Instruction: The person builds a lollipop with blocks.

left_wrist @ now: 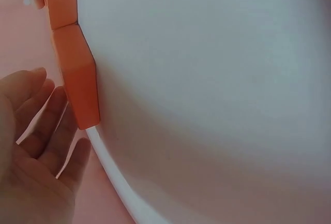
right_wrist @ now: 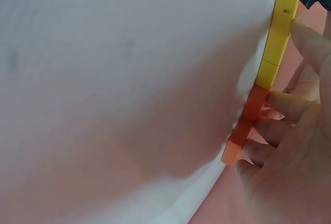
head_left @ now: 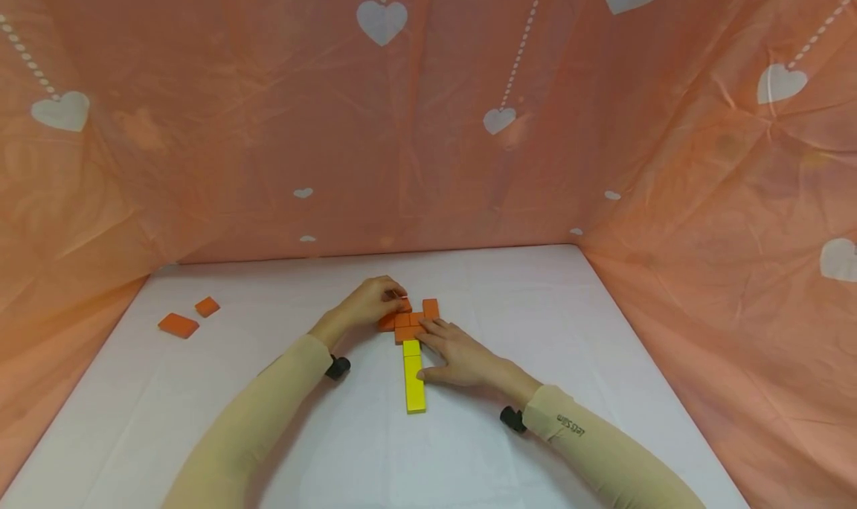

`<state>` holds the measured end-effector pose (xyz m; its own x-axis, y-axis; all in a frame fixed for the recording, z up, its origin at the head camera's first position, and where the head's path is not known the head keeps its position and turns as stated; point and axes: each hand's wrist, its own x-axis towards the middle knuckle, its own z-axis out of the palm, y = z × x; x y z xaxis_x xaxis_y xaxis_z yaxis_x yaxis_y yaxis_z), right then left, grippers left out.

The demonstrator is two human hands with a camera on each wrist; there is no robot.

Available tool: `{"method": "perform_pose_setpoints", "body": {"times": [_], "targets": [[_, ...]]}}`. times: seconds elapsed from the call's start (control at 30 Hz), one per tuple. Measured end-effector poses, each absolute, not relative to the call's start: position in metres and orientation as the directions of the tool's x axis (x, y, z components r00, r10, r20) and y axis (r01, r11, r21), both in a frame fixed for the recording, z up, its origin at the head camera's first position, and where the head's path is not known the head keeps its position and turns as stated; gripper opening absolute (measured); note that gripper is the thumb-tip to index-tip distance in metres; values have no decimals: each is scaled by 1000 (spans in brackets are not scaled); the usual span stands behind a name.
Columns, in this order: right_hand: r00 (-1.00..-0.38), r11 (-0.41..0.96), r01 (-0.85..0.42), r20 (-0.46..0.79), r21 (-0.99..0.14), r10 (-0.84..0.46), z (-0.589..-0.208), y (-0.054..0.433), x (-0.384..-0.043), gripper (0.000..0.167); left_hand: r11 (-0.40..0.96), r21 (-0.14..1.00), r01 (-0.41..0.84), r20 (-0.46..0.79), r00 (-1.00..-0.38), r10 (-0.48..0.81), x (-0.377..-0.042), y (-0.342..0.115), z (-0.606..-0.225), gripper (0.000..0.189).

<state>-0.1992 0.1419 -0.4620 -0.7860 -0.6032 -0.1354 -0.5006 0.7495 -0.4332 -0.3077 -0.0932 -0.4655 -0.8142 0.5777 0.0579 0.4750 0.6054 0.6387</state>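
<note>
Flat orange blocks (head_left: pixel 405 335) lie edge to edge on the white table, with one upright orange block (head_left: pixel 431 308) reaching up at their right. Below them a small yellow block (head_left: pixel 411 348) and a long yellow block (head_left: pixel 414 390) form a straight strip. My left hand (head_left: pixel 370 301) pinches a small orange block (head_left: pixel 405 305) between thumb and fingers at the group's upper left. My right hand (head_left: pixel 460 354) lies along the right side, fingers extended: its fingertips touch the orange blocks and its thumb (right_wrist: pixel 306 36) touches the long yellow block.
Two loose orange blocks lie at the left of the table: a larger one (head_left: pixel 178 325) and a smaller one (head_left: pixel 207 306). Peach cloth (head_left: pixel 428 159) with white hearts walls the table (head_left: pixel 281 434) at the back and both sides.
</note>
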Motion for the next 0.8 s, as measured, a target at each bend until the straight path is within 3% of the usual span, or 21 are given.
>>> {"method": "perform_pose_setpoints", "body": {"times": [0.23,0.8], "targets": [[-790,748,-498,-126,-439,-600,-463,143,-198,75,643,624,445,-18,-814,580,-309,-90,-465,29],[-791,758,-483,-154,-438,-592,-461,141,-199,78,634,618,466,-29,-792,610,-313,-91,-468,30]]}}
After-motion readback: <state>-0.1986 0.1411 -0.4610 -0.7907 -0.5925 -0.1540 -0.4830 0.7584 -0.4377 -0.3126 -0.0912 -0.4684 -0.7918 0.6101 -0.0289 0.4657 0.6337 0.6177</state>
